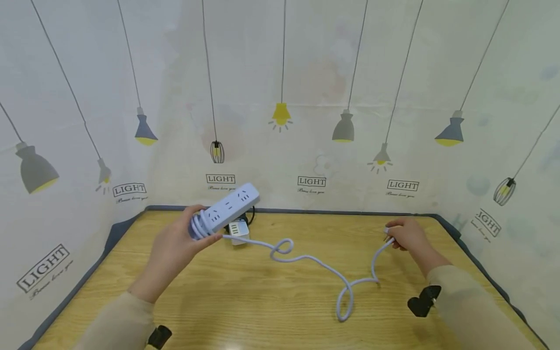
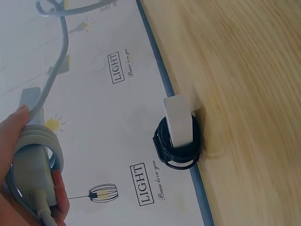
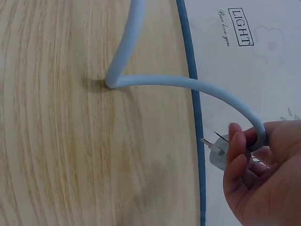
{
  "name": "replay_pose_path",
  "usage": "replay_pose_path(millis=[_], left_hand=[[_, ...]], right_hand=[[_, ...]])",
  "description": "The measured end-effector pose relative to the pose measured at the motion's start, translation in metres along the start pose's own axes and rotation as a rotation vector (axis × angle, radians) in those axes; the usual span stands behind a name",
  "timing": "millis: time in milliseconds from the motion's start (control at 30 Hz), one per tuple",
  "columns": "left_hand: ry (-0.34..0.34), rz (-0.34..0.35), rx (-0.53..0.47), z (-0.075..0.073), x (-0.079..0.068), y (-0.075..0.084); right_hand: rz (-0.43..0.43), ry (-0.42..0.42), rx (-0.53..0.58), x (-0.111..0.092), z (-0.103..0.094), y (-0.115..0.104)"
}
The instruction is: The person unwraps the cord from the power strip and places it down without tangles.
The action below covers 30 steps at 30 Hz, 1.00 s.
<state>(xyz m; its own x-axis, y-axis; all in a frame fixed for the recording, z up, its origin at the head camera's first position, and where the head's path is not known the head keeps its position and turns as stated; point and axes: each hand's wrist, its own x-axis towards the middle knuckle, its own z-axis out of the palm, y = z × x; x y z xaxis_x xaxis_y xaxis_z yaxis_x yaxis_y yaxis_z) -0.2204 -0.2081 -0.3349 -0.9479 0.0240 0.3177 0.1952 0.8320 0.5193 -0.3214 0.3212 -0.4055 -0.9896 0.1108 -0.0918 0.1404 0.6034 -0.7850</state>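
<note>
My left hand (image 1: 179, 238) grips one end of a white power strip (image 1: 234, 206), tilted up above the table with its sockets facing me. Several turns of its cord (image 2: 40, 136) are wound round the gripped end, and the left thumb lies along them. From there the loose cord (image 1: 315, 260) runs right in kinks and loops over the table. At the far right my right hand (image 1: 407, 238) holds the cord's plug (image 3: 218, 153) between curled fingers, its metal prongs showing in the right wrist view.
Behind the power strip, a small white block with ports (image 1: 238, 231) and a coiled black cable (image 2: 178, 146) sit near the table's back edge. The wooden table (image 1: 245, 301) has a dark border. A cloth backdrop (image 1: 262, 63) printed with lamps encloses the back and sides.
</note>
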Motion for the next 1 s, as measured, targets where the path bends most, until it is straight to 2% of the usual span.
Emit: replay_pose_path(millis=[300,433,633,767,900,1000], left_hand=[[-0.016,0.001,-0.014,0.01,0.005,0.01],[-0.019,0.026,-0.003,0.017,0.006,0.015],[-0.019,0.04,0.006,0.025,0.009,0.021],[-0.027,0.04,-0.002,0.029,0.011,0.024],[-0.038,0.036,-0.023,0.032,0.011,0.027],[-0.043,0.038,-0.042,0.034,0.012,0.03]], right_hand=[[0.008,-0.012,0.191,0.008,0.014,-0.008],[0.01,-0.055,0.221,0.011,0.02,-0.012],[0.064,-0.196,0.155,0.011,0.024,-0.018],[0.029,-0.266,0.06,0.012,0.025,-0.02],[-0.039,-0.278,-0.057,0.011,0.026,-0.026],[-0.109,-0.237,-0.146,0.005,0.027,-0.037]])
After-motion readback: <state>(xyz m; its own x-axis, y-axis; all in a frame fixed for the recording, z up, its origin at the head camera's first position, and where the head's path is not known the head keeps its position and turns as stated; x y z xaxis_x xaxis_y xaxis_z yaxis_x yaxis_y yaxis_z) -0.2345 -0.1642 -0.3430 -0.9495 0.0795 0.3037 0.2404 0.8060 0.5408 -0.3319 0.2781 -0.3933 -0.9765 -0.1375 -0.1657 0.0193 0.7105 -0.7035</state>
